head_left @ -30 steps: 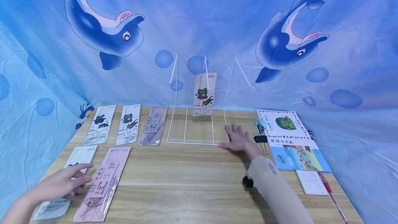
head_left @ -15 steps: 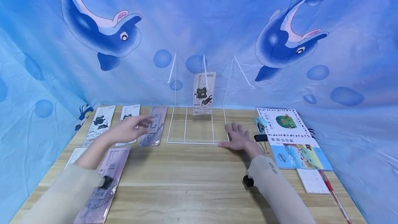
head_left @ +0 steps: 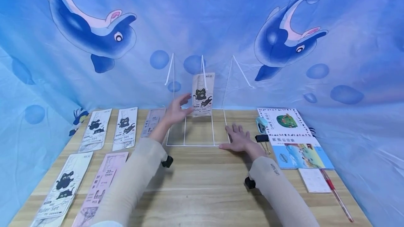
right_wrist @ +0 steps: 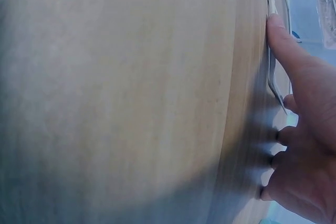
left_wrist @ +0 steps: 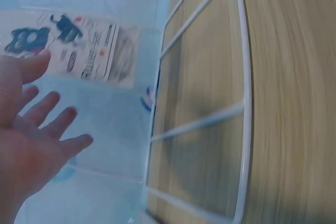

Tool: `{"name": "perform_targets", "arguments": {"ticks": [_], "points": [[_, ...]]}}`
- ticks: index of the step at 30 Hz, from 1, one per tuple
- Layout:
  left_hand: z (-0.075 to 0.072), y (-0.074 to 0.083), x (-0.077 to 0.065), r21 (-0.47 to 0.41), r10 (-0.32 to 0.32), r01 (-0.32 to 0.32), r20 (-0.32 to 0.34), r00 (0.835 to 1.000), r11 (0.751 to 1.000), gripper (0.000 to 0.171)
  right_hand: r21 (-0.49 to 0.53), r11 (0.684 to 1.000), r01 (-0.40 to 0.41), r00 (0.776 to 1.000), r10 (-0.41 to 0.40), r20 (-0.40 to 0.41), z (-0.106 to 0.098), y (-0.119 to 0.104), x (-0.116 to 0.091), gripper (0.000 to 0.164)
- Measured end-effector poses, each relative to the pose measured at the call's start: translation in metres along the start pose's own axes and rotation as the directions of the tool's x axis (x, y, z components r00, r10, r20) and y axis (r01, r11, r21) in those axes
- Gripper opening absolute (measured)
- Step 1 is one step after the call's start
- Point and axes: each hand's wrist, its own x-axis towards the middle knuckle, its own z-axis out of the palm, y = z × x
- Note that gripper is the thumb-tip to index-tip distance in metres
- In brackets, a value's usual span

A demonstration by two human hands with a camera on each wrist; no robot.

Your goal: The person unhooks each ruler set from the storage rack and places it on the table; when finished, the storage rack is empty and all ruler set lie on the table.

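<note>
A ruler set (head_left: 203, 97) in a clear packet, printed with black cats, hangs from the middle hook of a white wire rack (head_left: 199, 145). Just left of that packet is my left hand (head_left: 177, 110), its fingers loosely spread and nothing held. In the left wrist view the thumb overlaps the hanging ruler set (left_wrist: 89, 45); I cannot tell whether it touches. My right hand (head_left: 238, 140) rests with spread fingers at the front right corner of the rack's base. The right wrist view has the thumb of the right hand (right_wrist: 310, 108) lying along the base wire.
Several packs lie on the left, including a white ruler set (head_left: 63, 186), a pink pack (head_left: 98, 181) and a greyish-pink pack (head_left: 153, 120). To the right are a mint stapler (head_left: 261, 124), a binder clip (head_left: 262, 138), booklets (head_left: 300, 155), a notepad (head_left: 314, 180) and a red pen (head_left: 336, 194).
From over the packs at the left, my left hand has moved right and away from me to the hanging ruler set. My right hand stays at the rack's corner. The head view shifts slightly.
</note>
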Motion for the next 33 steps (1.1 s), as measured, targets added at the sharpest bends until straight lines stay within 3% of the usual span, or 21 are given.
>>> {"name": "perform_targets", "arguments": {"ticks": [7, 12, 21, 29, 33], "points": [[0.017, 0.005, 0.011, -0.209, -0.056, 0.039, -0.076, 0.996, 0.977, 0.062, -0.016, 1.0, -0.006, 1.0, 0.006, 0.003, -0.001, -0.003, 0.002, 0.098], [0.021, 0.009, 0.011, -0.25, -0.094, 0.07, -0.086, 0.992, 0.966, 0.058, -0.012, 1.0, -0.004, 1.0, 0.004, 0.005, 0.0, -0.003, 0.002, 0.099], [0.023, 0.014, 0.009, -0.218, -0.097, 0.074, -0.098, 0.99, 0.973, 0.051, -0.015, 1.0, -0.013, 1.0, 0.013, 0.008, 0.001, -0.002, 0.002, 0.099], [0.018, 0.017, -0.005, -0.131, 0.0, -0.017, -0.13, 0.991, 0.991, 0.046, -0.012, 1.0, -0.008, 1.0, 0.008, 0.003, 0.001, -0.004, 0.001, 0.099], [0.015, 0.019, -0.014, -0.109, 0.043, -0.056, -0.117, 0.992, 0.992, 0.043, -0.008, 1.0, -0.007, 1.0, 0.007, -0.002, 0.001, -0.003, 0.001, 0.1]]}}
